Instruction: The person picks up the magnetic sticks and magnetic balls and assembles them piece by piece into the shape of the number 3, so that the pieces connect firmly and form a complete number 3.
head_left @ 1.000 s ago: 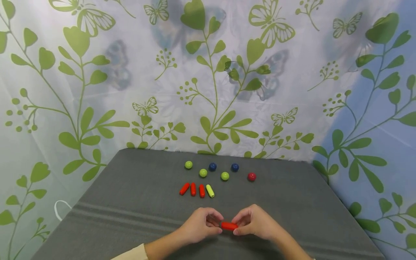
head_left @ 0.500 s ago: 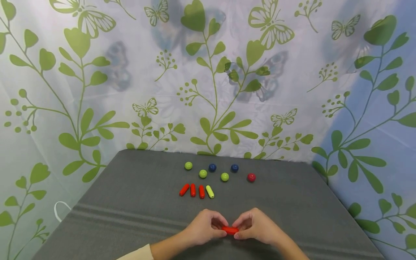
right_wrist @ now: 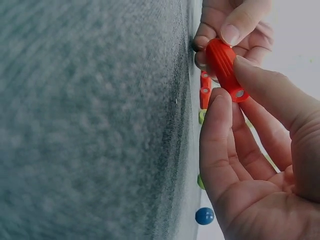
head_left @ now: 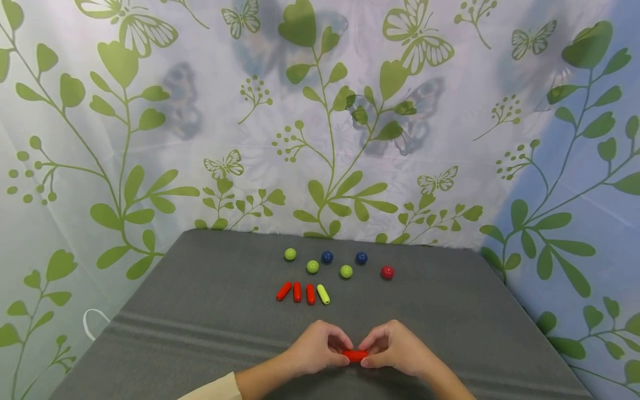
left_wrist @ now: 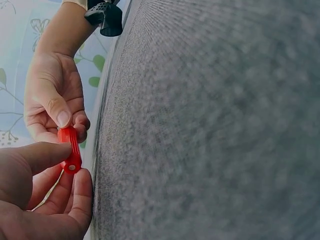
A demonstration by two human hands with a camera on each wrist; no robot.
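Note:
Between my two hands a short ridged red rod (head_left: 355, 356) lies crosswise, held low near the front of the table. Its end shows a silvery disc in both wrist views. My left hand (head_left: 318, 349) pinches the rod's left end between thumb and fingers. At the opposite end the right hand (head_left: 397, 349) pinches it the same way. In the left wrist view the left thumb presses on the ridged side of the rod (left_wrist: 70, 155), and the right wrist view has the right thumb against the rod (right_wrist: 226, 67). Fingers cover both ends in the head view.
Beyond the hands lie three red rods (head_left: 297, 291) and a yellow-green rod (head_left: 323, 294) in a row. Behind them sit three green balls (head_left: 346, 271), two blue balls (head_left: 361, 258) and a red ball (head_left: 387, 272). A leaf-patterned curtain (head_left: 280, 183) rises behind the grey table (head_left: 210, 278).
A second ago only the right hand held the red rod, with the left hand's fingers just off its end. Now the left hand grips that end too, and both hands sit slightly nearer the body.

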